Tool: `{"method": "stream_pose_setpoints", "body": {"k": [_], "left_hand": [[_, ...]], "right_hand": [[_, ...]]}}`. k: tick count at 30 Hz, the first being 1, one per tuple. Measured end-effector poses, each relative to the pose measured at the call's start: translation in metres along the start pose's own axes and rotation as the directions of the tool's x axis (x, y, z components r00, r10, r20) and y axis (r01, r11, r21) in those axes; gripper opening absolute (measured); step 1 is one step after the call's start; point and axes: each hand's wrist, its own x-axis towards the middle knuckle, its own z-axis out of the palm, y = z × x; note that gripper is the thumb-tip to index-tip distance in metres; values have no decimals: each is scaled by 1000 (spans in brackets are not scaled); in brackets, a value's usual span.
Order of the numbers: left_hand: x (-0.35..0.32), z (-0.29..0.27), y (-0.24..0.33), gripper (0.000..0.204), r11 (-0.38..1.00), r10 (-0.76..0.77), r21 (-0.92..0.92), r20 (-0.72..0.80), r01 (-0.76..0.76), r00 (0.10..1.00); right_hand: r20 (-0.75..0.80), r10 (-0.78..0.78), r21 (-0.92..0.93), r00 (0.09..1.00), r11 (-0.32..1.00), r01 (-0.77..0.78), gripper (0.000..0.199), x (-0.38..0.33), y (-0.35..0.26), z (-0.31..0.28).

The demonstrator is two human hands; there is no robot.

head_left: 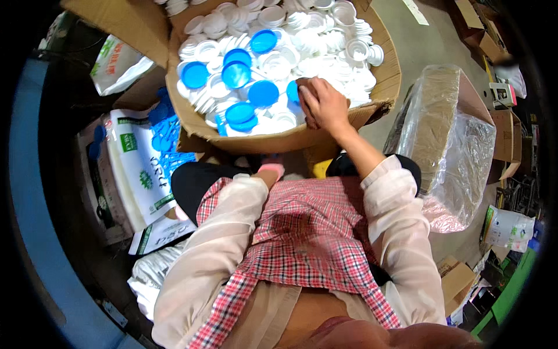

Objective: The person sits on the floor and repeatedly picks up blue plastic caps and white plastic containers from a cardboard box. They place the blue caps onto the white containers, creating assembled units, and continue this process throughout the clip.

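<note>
A large cardboard box (279, 139) in front of me is filled with several white round lids (325, 41) and a few blue lids (264, 93). My right hand (323, 104) reaches over the box's near rim, its fingers curled down onto the lids beside a blue lid (292, 90). What lies under the palm is hidden. My left hand (271, 170) is low against my lap under the box's near wall. Only a small pink part of it shows past the pale sleeve (232, 221), and its fingers are hidden.
A white printed sack (136, 168) at the left holds blue lids (165, 136). A cardboard box wrapped in clear plastic (450, 145) stands at the right. More cartons (505, 139) and bags (507, 228) lie at the far right, and a blue edge (35, 232) runs along the left.
</note>
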Motion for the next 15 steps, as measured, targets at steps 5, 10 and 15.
{"method": "stream_pose_setpoints", "body": {"k": [5,10,15], "left_hand": [[38,44,-7,54,985,-140,-84,97,148,985],[42,46,-8,59,963,-223,-61,371,263,901],[12,-5,38,64,955,-168,-69,674,288,719]], "right_hand": [[-156,-46,43,987,998,54,18,1,8,11],[-131,-52,93,990,994,64,18,0,12,10],[-139,-20,81,990,996,32,18,4,12,12]]}}
